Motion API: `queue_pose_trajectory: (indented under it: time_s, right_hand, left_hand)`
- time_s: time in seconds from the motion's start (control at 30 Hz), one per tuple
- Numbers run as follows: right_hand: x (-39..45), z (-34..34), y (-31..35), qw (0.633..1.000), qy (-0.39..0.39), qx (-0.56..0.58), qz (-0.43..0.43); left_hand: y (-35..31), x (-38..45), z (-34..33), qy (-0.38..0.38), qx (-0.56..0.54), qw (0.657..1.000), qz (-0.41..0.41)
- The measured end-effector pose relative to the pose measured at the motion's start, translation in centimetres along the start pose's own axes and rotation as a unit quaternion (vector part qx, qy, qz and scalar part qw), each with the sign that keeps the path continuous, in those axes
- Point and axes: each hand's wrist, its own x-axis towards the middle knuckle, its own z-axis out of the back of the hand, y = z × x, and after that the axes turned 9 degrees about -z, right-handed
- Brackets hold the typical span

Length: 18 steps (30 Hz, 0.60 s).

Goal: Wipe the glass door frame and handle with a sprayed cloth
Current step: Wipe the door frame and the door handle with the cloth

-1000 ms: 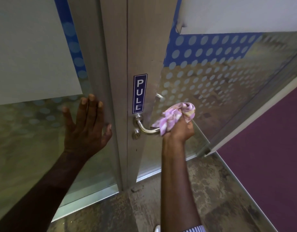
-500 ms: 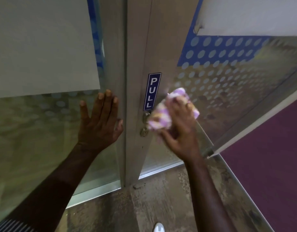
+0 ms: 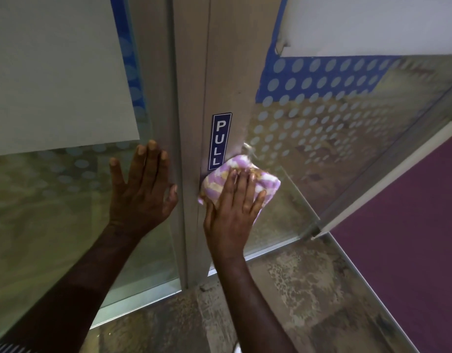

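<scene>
The grey metal door frame [image 3: 230, 72] runs upright through the middle, with a blue PULL sticker [image 3: 219, 141] on it. My right hand [image 3: 232, 212] presses a pink, white and yellow cloth [image 3: 267, 180] flat over the spot just below the sticker, and the cloth hides the handle. Fingers are spread over the cloth. My left hand [image 3: 140, 192] lies open and flat against the fixed glass panel [image 3: 41, 212] left of the frame, its thumb touching the frame's edge.
The glass door leaf [image 3: 334, 136] with white dots and a blue band stands to the right. A mottled stone floor [image 3: 309, 289] lies below. A purple wall or carpet area [image 3: 410, 225] fills the right side. White sheets cover the upper glass.
My right hand has moved from the lever's end onto the frame and now covers the handle with the cloth, palm flat. The view has come closer. The left hand stays on the glass.
</scene>
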Motion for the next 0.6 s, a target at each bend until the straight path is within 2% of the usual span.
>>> queue_pose_trajectory:
  time_s: [0.13, 0.2, 0.37, 0.5, 0.6]
  right_hand:
    - [2.0, -0.9, -5.4, 0.986, -0.057, 0.018, 0.155]
    - [2.3, -0.7, -6.2, 0.984, -0.051, 0.027, 0.170]
    - [-0.1, 0.6, -0.1, 0.999, 0.009, 0.023, 0.033]
    - [0.2, 1.0, 1.7, 0.996, -0.038, 0.068, -0.053]
    - [0.0, 0.5, 3.5, 0.993, -0.038, 0.005, -0.108]
  left_hand:
    - [0.0, 0.0, 0.0, -0.003, -0.001, 1.000, 0.001]
    - [0.0, 0.1, 0.0, -0.003, -0.001, 1.000, -0.001]
    - [-0.2, 0.0, -0.2, 0.000, 0.005, 1.000, 0.000]
    - [-0.1, -0.1, -0.1, 0.006, -0.007, 1.000, 0.007]
    - [-0.2, -0.1, -0.1, 0.008, -0.013, 1.000, 0.012]
